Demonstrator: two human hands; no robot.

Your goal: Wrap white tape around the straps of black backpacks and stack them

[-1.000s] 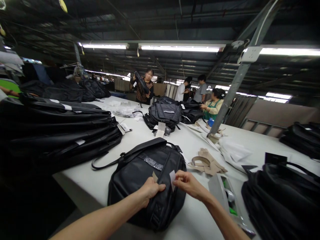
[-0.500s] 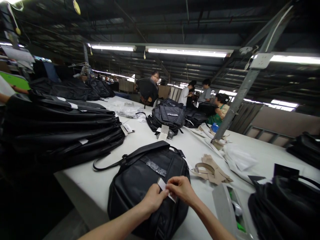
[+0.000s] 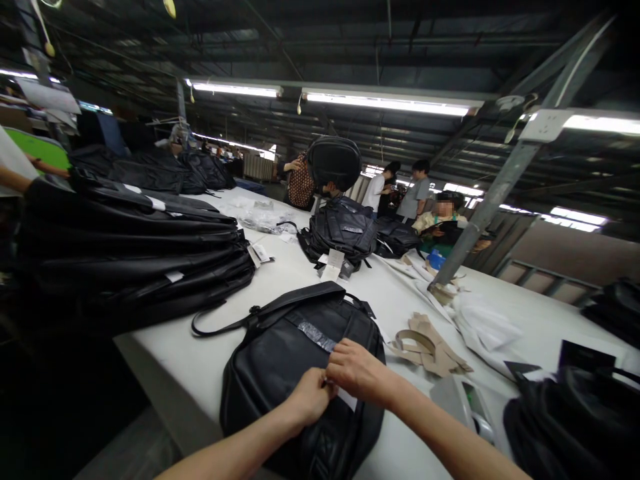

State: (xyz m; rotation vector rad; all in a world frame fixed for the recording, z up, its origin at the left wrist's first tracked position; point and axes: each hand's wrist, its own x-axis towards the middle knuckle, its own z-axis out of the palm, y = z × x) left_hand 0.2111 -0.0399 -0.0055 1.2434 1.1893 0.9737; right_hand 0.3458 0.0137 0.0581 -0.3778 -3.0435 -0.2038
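A black backpack (image 3: 265,370) lies on the white table in front of me, its strap (image 3: 220,327) trailing to the left. Over its front panel my two hands meet, fingertips touching. My left hand (image 3: 311,395) is closed in a pinch at a white paper tag (image 3: 347,399), whose lower end shows beneath the fingers. My right hand (image 3: 356,370) is curled closed over the tag's upper part, its knuckles up. Most of what lies between the fingertips is hidden. Just above the hands, a strip of shiny wrapped material (image 3: 315,335) crosses the bag.
Stacked black bags (image 3: 135,267) fill the left, beside another person's arm (image 3: 15,180). More backpacks (image 3: 343,230) stand at the back, where people work. Brown paper pieces (image 3: 430,347), a grey box (image 3: 463,403), a metal post (image 3: 480,213) and black bags (image 3: 570,413) are at right.
My right hand has turned over and closed further, covering the tag's upper part. My left hand stays close by. In the background, a person has raised a black backpack.
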